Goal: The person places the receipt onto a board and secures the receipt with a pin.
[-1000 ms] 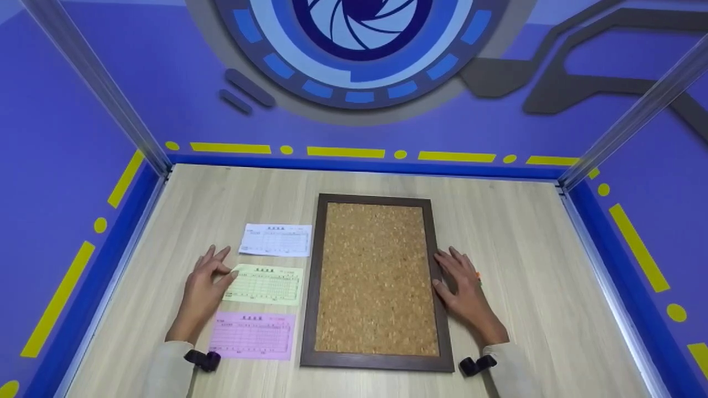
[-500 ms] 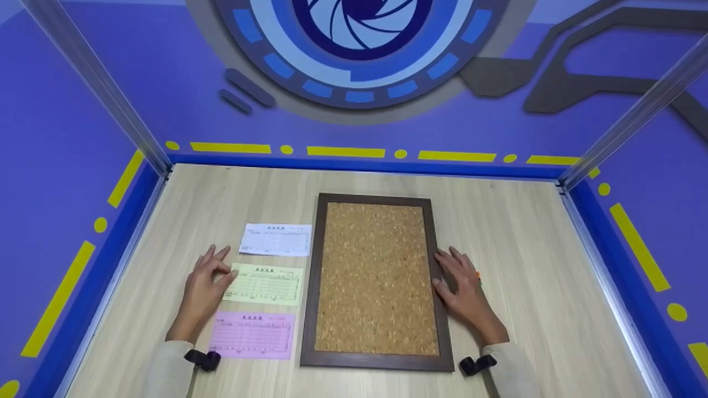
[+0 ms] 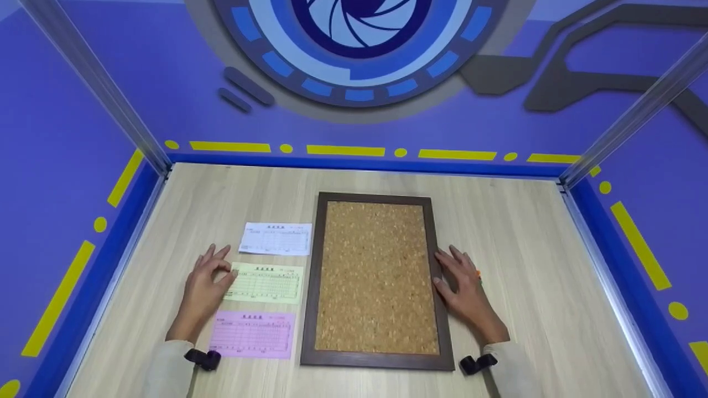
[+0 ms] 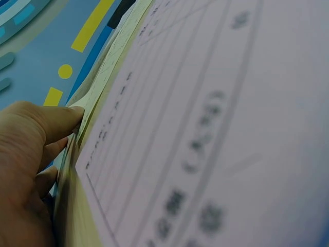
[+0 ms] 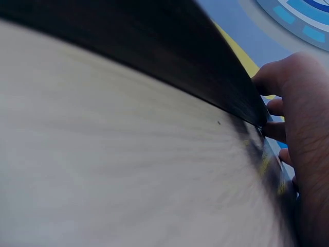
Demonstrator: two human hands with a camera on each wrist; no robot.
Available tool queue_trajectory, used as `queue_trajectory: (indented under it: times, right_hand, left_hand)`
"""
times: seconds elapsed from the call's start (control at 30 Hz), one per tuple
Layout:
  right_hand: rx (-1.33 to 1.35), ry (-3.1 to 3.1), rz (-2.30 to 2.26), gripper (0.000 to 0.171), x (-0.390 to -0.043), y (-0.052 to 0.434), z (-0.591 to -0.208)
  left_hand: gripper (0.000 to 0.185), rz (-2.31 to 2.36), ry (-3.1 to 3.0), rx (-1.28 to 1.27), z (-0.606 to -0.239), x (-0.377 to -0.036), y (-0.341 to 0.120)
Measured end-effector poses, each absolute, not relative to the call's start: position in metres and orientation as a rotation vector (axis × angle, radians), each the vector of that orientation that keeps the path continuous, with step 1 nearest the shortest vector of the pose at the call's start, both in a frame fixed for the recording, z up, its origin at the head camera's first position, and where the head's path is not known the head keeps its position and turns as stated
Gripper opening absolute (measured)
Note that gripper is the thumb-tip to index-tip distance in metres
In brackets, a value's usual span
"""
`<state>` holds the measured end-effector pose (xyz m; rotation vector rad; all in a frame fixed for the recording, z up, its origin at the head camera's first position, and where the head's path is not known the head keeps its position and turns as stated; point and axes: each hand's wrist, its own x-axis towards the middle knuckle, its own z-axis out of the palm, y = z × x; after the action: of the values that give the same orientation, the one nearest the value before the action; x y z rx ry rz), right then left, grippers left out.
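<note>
Nothing has moved since the earlier frame; both hands stay flat.
Left hand, fingers relaxed, touches the green slip (between white and pink ones); right hand rests against the cork board frame, holding nothing.

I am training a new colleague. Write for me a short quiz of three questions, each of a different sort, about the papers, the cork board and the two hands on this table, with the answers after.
1. True or false: the left hand touches the green slip.
2. Multiple choice: the right hand rests beside which edge of the cork board? A) its left edge B) its right edge C) its far edge
3. Fill in: of the three slips left of the board, the white slip lies farthest from the person, and the ____ one lies nearest.

Key
1. True: the thumb meets the slip's left edge.
2. B
3. pink: the pink slip.
</note>
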<state>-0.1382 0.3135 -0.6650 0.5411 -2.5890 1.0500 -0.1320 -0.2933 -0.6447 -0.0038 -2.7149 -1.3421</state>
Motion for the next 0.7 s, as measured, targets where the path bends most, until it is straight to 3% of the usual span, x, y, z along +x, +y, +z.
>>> queue_trajectory:
  times: [0.7]
  right_hand:
    - [0.533, -2.601, 1.061, 0.057, -0.1375, 0.3159, -0.6663]
  left_hand:
    - [0.005, -1.370, -2.621, 0.041, -0.6433, -0.1304, -0.2885]
